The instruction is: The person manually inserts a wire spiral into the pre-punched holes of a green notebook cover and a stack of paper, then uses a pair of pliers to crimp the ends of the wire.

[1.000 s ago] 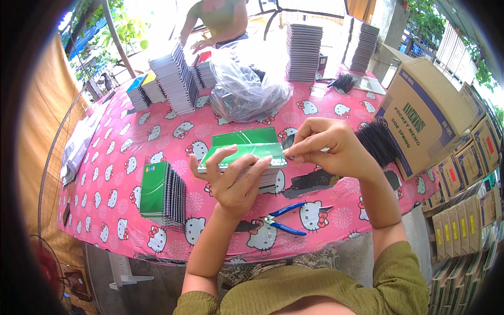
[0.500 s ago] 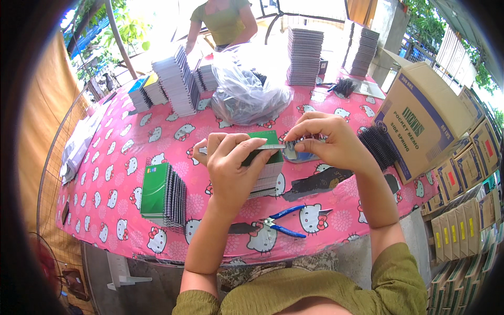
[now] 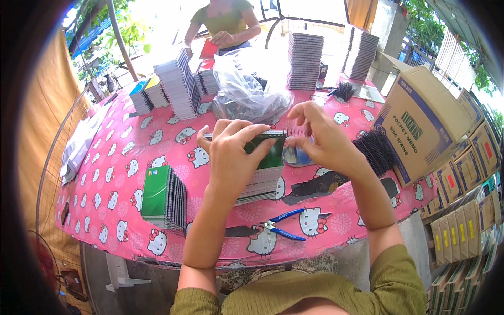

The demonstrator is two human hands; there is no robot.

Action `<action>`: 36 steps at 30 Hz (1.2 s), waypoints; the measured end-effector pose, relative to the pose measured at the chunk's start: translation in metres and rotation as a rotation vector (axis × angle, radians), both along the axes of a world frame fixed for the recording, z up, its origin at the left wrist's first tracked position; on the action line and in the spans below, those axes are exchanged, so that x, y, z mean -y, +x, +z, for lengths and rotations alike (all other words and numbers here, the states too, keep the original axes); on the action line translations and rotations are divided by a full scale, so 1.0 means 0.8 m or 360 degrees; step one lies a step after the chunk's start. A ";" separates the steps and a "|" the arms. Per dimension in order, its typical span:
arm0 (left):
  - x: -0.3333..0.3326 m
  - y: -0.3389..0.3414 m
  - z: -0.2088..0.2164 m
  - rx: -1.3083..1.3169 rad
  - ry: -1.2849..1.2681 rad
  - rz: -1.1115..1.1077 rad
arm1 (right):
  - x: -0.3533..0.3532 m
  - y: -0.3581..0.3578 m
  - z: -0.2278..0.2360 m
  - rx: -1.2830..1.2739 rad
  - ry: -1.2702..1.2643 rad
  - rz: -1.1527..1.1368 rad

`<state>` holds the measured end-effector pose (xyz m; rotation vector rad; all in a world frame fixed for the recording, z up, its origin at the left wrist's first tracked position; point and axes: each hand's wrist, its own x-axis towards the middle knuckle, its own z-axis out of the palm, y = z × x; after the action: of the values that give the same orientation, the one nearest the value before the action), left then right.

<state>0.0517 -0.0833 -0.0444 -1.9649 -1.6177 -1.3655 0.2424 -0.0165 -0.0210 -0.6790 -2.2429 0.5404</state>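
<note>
My left hand (image 3: 230,151) pinches the green notebook (image 3: 276,151), and just right of it my right hand (image 3: 324,134) now spreads its fingers wide, so only my left seems to steady it.

The left arm (image 3: 203,226) and right arm (image 3: 374,194) reach forward. The left hand (image 3: 230,152) is curled in a pinch, though its far fingertips are hard to see. The right hand (image 3: 328,135) is up nearby, thumb and fingers apart.
</note>
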 end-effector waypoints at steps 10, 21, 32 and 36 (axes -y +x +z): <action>0.000 -0.003 0.006 0.0170 -0.0169 -0.0061 | -0.001 -0.007 0.007 0.0130 0.0329 0.0005; -0.005 -0.022 -0.003 0.0182 -0.0024 -0.0059 | -0.106 0.094 -0.198 0.1063 -0.0248 -0.0458; -0.010 -0.004 -0.003 0.0323 -0.0030 -0.0160 | -0.090 0.047 -0.029 -0.0760 -0.0973 0.0636; -0.009 -0.006 0.001 0.0305 -0.0091 -0.0181 | -0.094 0.048 -0.016 -0.0081 -0.0570 0.0234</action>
<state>0.0466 -0.0759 -0.0435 -2.0414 -1.6653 -1.6121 0.2806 0.0583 -0.0336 -0.6688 -2.1799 1.0374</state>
